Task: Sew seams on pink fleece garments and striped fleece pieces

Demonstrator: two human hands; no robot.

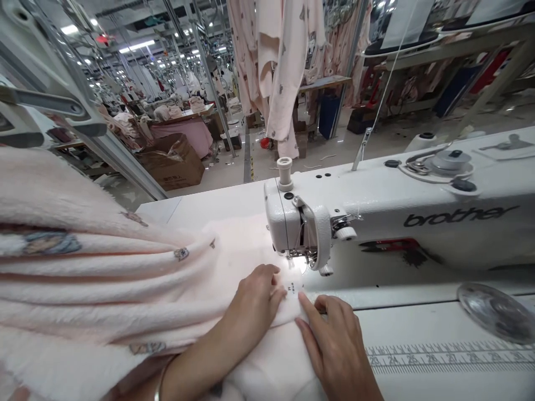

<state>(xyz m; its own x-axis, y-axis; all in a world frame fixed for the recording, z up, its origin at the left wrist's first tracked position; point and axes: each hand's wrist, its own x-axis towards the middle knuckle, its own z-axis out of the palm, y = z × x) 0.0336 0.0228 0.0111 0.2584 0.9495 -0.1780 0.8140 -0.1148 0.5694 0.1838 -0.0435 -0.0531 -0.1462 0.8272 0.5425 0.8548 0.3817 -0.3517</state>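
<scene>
We see a pale pink plush cloth [175,284], fuzzy and scattered with small printed figures, spread left of the sewing machine [376,206] and reaching its lit needle area. Farther left of the machine, we find it gathered in long folds. A small pale label [291,288] (we make out an M) lies on it, just nearer us than the machine's needle.

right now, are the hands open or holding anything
Left hand: fingers curled on the pale pink fabric, beside the small dark print; grip cannot be told.
Right hand: thumb and index finger at the same fabric; grip cannot be told.
</scene>
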